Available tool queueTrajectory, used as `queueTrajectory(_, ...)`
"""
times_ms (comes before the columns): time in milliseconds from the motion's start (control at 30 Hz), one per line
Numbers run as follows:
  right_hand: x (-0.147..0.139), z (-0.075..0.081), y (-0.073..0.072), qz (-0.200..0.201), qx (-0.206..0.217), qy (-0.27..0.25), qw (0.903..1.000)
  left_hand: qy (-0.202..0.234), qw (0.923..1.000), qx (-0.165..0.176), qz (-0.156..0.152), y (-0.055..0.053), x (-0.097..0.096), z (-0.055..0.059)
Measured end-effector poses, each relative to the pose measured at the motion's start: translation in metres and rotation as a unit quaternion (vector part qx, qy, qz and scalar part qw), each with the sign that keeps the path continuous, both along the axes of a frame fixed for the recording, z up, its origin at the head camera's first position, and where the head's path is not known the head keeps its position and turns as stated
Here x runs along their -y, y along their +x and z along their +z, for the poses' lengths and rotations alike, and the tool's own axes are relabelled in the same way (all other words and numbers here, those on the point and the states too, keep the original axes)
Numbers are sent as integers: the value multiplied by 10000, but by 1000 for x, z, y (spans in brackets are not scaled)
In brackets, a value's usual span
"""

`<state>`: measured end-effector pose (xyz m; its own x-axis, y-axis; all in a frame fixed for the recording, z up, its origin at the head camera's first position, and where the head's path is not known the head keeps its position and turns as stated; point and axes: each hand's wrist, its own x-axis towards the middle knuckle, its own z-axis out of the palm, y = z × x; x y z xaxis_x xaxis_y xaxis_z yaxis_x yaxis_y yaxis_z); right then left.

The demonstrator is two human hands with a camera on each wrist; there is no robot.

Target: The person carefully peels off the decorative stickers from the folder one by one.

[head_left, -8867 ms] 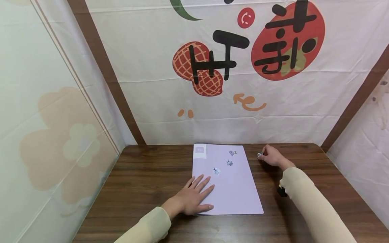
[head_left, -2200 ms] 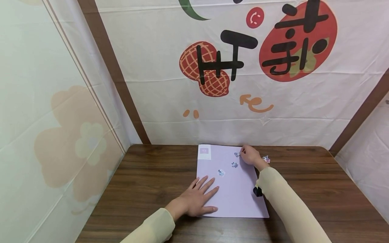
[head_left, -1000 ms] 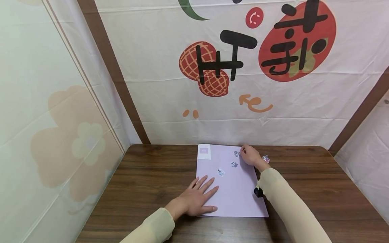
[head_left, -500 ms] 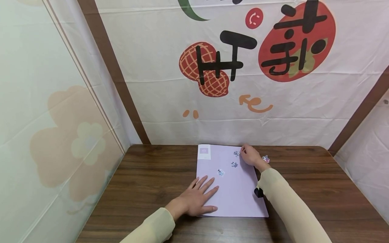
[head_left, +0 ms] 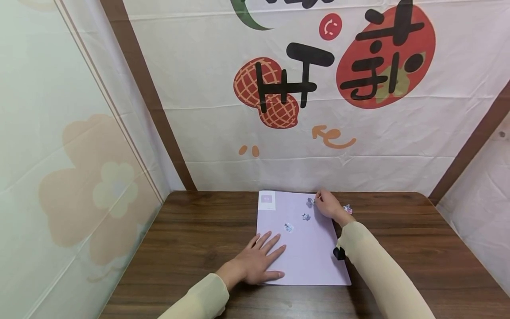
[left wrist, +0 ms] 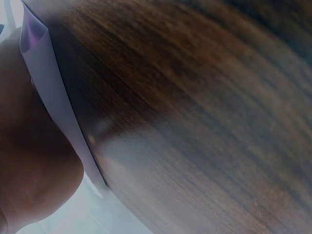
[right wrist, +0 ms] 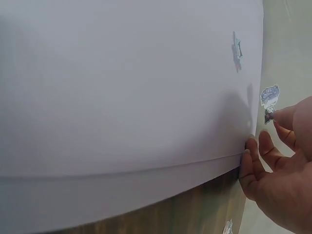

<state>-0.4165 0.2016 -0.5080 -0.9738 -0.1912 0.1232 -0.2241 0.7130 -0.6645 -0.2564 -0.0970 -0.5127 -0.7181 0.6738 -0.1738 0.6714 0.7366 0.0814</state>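
Observation:
A lilac folder lies on the wooden table, with small cartoon stickers along its upper part. My left hand rests flat on its lower left edge, fingers spread; in the left wrist view only part of that hand shows beside the folder edge. At the folder's upper right corner my right hand pinches the edge of the topmost sticker between thumb and finger. Its other fingers touch the folder's side. Lower down are a second sticker and a third sticker.
A star-shaped sticker lies on the table right of the folder, partly behind the right wrist. A white label marks the folder's upper left corner. A printed cloth hangs behind the table.
The right hand has moved left from a sticker on the table to the folder's topmost sticker, leaving the star sticker exposed. Over the last second both hands stay nearly still.

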Motion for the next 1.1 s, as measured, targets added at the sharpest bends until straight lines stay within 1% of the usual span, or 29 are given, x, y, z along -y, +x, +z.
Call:
queueTrajectory(167, -1, 5, 1, 116, 16, -48, 9999, 62, 10000, 25, -12, 3, 0, 4)
queueTrajectory(333, -5, 11, 4, 251, -25, 28, 9997, 103, 9999, 97, 13, 4, 0, 4)
queueTrajectory(467, -10, 15, 6, 346, -89, 136, 9993, 88, 9999, 100, 1, 2, 1, -1)
queueTrajectory(633, -14, 22, 12, 531, -154, 168, 9983, 143, 9999, -4, -13, -2, 3, -11)
queueTrajectory(700, -15, 26, 16, 613, -153, 185, 9978, 181, 9998, -22, -11, -3, 3, -12)
queueTrajectory(833, -19, 31, 22, 776, -145, 235, 9966, 160, 9999, -6, -37, -2, 3, -5)
queueTrajectory(967, -24, 32, 27, 860, -172, 302, 9957, 165, 9999, 38, -37, 0, 3, 2)
queueTrajectory(1100, -29, 33, 33, 919, -211, 344, 9949, 151, 9998, 117, -23, 1, 2, 4)
